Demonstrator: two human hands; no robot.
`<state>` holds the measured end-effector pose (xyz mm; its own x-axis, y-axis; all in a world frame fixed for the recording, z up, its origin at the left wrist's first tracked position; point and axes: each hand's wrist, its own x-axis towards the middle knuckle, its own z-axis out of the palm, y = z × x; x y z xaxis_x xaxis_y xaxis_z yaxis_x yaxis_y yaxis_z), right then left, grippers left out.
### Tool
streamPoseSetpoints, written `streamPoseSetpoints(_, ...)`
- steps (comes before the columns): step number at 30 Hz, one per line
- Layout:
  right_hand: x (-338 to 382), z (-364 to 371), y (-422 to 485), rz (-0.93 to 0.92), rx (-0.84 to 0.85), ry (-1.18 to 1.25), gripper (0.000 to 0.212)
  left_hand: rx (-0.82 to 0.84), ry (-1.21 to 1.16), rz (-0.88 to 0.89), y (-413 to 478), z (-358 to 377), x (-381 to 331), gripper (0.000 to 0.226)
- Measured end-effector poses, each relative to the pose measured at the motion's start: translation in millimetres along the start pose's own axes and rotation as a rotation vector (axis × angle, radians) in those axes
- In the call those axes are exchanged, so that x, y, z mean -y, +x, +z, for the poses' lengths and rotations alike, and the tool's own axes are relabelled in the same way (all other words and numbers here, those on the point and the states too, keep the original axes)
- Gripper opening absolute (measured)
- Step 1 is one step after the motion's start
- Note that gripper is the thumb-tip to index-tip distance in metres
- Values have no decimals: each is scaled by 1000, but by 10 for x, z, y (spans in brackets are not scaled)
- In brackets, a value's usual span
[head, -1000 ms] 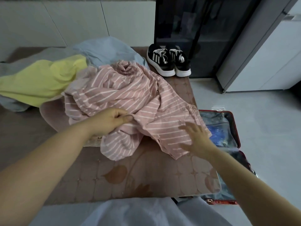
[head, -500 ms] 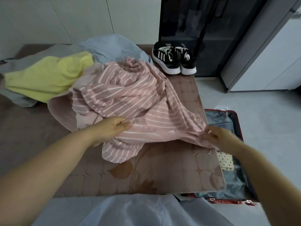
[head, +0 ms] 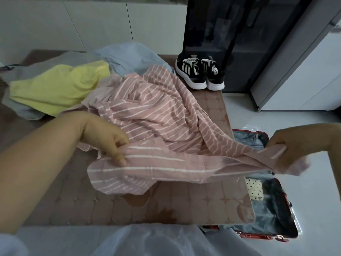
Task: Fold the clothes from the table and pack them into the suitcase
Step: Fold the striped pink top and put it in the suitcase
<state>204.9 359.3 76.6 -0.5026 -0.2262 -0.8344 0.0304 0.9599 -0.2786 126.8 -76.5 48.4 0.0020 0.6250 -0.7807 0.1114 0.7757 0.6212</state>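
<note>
My left hand [head: 108, 143] pinches one edge of the pink striped shirt [head: 158, 115]. My right hand [head: 284, 148] grips another edge, held out past the counter [head: 166, 204] above the open red suitcase [head: 273, 217] on the floor. The rest of the shirt lies crumpled on the counter. Beyond it lie a yellow garment [head: 59, 89] and a pale blue garment [head: 129, 55], with black sneakers [head: 200, 73] at the far corner.

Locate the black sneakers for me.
In the head view, the black sneakers stand on the far right corner of the table, just right of the blue garment and in front of the dark cabinet.
</note>
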Motion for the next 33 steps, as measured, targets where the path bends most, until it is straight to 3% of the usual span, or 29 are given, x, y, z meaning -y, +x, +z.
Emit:
streamPoseSetpoints(2, 119, -166, 49, 39, -28, -133, 27, -104, -98, 2, -120, -63, -40, 42)
streamPoseSetpoints(5, 403, -589, 236, 129, -196, -323, 18, -520, -59, -10, -299, -291, -141, 63)
streamPoseSetpoints(8, 773, -1077, 514, 74, -651, -452, 26, -1144, -8, -115, -392, -671, -150, 33)
streamPoseSetpoints(10, 1039, -1320, 692, -1, -1091, -269, 35, -1541, 4, -236, -429, -986, -86, 29)
streamPoseSetpoints(11, 1161, -1394, 787, -44, -1216, -82, 43, -1652, -53, -259, -457, -1083, -64, 36)
streamPoseSetpoints(12, 1288, -1418, 858, -95, -1258, 33, 50, -1727, -74, -272, -470, -1129, -19, 45)
streamPoseSetpoints(14, 1384, -1356, 1050, -159, -1202, 24, 50, -1824, 190, -317, -417, -1002, -15, 55)
streamPoseSetpoints(16, 1326, -1148, 1300, -194, -1056, -83, 34, -1799, 437, -147, -95, -660, -20, 48)
streamPoseSetpoints(17, 1239, -991, 1434, -180, -925, -131, 29, -1726, 460, -148, 130, -531, -64, 40)
streamPoseSetpoints(18, 1128, -810, 1557, -140, -779, -184, 28, -1712, 349, -244, 352, -496, -144, 34)
streamPoseSetpoints(19, 982, -622, 1695, -78, -645, -216, 33, -1580, 187, -357, 580, -409, -164, 33)
streamPoseSetpoints(20, 811, -429, 1830, -16, -544, -213, 43, -1407, -66, -303, 627, -495, -132, 38)
streamPoseSetpoints(22, 518, -78, 2043, 96, -466, -94, 64, -1380, -129, -383, 755, -633, -6, 47)
streamPoseSetpoints(24, 346, 117, 2189, 133, -562, 65, 67, -1261, 155, -567, 967, -294, 124, 43)
streamPoseSetpoints(25, 312, 161, 2227, 139, -644, 125, 65, -1252, 374, -406, 1194, 41, 124, 47)
streamPoseSetpoints(26, 301, 176, 2246, 157, -716, 177, 63, -1074, 532, -254, 1308, 395, 157, 57)
streamPoseSetpoints(27, 309, 168, 2244, 193, -766, 215, 62, -1004, 638, -213, 1352, 612, 291, 65)
streamPoseSetpoints(30, 292, 115, 2236, 275, -814, 181, 57, -1070, 697, -251, 1539, 487, 523, 53)
streamPoseSetpoints(33, 204, 52, 2243, 211, -886, 226, 31, -1092, 647, -245, 1452, 259, 471, 26)
